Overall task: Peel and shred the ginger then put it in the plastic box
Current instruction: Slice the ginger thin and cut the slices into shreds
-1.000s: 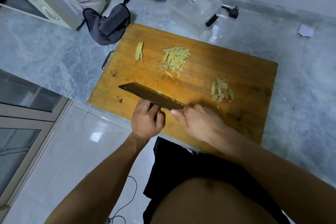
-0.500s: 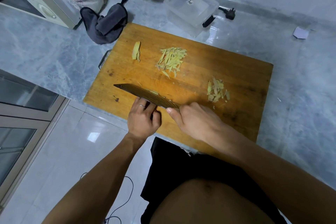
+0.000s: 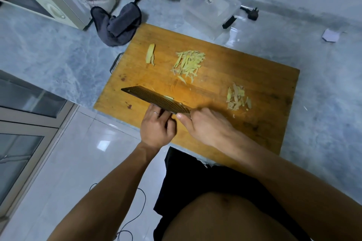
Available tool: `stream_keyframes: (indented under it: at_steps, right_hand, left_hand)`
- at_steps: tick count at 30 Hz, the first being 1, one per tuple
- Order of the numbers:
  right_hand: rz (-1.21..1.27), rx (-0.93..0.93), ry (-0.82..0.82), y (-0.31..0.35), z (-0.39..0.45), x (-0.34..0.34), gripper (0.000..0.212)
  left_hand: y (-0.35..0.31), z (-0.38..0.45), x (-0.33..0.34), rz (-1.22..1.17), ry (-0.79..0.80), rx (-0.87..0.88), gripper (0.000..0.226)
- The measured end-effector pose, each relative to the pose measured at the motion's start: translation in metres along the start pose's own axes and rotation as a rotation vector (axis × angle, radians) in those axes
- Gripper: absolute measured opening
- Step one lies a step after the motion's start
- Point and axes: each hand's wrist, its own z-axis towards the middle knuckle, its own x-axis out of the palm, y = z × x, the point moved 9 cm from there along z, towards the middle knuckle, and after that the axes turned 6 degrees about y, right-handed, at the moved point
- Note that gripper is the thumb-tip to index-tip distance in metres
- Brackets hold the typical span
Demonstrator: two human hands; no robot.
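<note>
Gripping the cleaver (image 3: pixel 156 100) by its handle with the right hand (image 3: pixel 207 125), fingers curled round it, thumb lying along the near end of the blade. Holding the blade on edge just below the centre of the frame, its tip pointing to the left. Pressing the left hand (image 3: pixel 156 127) up against the near face of the blade, fingers bent and tucked behind it; impossible to tell what those fingers are holding, since the blade is hiding them. Showing a small pale ginger piece (image 3: pixel 168 97) at the top edge of the blade, mostly hidden. Resting all this on the wooden cutting board (image 3: pixel 264 84), near its lower left edge. Lying further up the board, a pile of ginger shreds (image 3: pixel 188 63) just above centre, a single ginger slice (image 3: pixel 150 55) to its left, and a heap of ginger peelings (image 3: pixel 237 97) at right of centre. Standing beyond the board's upper edge, near the top of the frame, the clear plastic box (image 3: pixel 211 12), well apart from the shreds. Lying at upper left on the grey marble counter (image 3: pixel 49 49), a dark cloth (image 3: pixel 117 25).
</note>
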Motion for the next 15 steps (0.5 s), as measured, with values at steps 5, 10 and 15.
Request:
stream_keyframes:
  at_steps: [5, 10, 15]
  right_hand:
    - [0.009, -0.006, -0.019, 0.0002, -0.0082, -0.0078, 0.056]
    - [0.023, 0.015, -0.008, -0.001, -0.0087, -0.008, 0.058]
    - [0.026, 0.009, -0.01, -0.0021, -0.0051, -0.005, 0.055]
  left_hand:
    - [0.0047, -0.0007, 0.0009, 0.01, 0.023, -0.017, 0.027]
    - [0.0001, 0.0012, -0.0006, 0.0, 0.008, -0.007, 0.024]
    - [0.0002, 0.0014, -0.0015, -0.008, -0.012, -0.001, 0.027]
